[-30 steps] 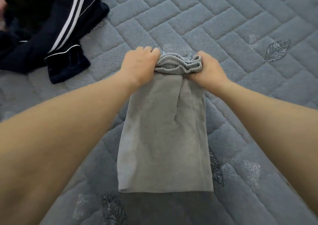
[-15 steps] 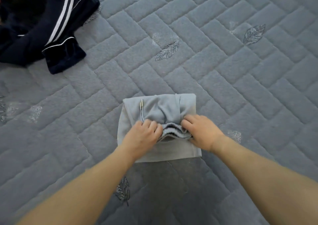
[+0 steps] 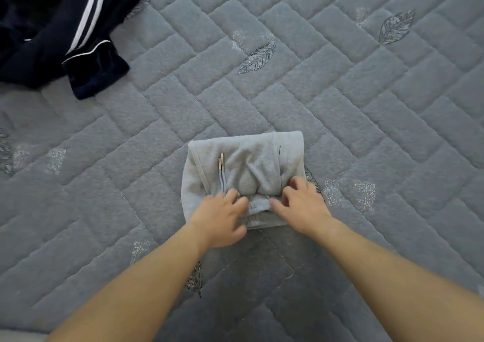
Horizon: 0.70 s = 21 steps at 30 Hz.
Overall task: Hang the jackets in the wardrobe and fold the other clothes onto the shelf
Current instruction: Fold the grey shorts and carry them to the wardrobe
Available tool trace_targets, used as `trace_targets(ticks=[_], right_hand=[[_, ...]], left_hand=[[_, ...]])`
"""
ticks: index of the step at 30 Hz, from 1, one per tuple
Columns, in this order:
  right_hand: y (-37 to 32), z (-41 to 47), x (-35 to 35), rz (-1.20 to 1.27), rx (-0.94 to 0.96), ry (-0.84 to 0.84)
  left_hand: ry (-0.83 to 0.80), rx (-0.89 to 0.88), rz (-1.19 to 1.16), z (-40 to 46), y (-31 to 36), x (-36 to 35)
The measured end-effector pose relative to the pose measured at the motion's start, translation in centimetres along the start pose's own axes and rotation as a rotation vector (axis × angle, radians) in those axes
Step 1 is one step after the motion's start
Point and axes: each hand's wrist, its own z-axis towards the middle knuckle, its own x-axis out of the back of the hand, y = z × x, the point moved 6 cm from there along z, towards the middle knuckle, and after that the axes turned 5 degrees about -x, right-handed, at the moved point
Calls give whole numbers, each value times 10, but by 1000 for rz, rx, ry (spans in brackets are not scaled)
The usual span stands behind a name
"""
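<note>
On the grey quilt [image 3: 340, 93], right in the middle of the view, sits the grey garment [image 3: 251, 169], folded down into a compact, roughly square bundle. Its near edge shows a gathered waistband [image 3: 259, 204], and two drawstrings [image 3: 222, 167] with metal tips lie side by side across the upper layer, left of centre.

Both hands are down on that near edge. Left hand [image 3: 218, 221] rests on the bundle's near-left corner, fingers loosely bent and spread over the cloth, tips touching the fabric just beside the drawstrings; nothing is pinched that I can make out, though the hand is a little blurred. Right hand [image 3: 301, 205] sits at the near-right side, fingers arched with the tips pressing down onto the folded layers, thumb reaching in toward the waistband. Looks relaxed, not clamped around anything.

Bare forearms come in from the bottom corners of the view.

Far off at the upper left, well apart from the bundle, a dark navy jacket [image 3: 52, 35] with white stripes lies crumpled on the quilt, one cuff [image 3: 97, 72] flopped toward the middle.
</note>
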Motion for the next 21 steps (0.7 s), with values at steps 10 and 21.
trace_targets(ticks=[10, 21], right_hand=[[18, 43, 7, 698, -712, 77], [6, 79, 25, 1294, -432, -101]], left_hand=[[141, 1175, -955, -6, -81, -10], [515, 1055, -1464, 23, -118, -3]])
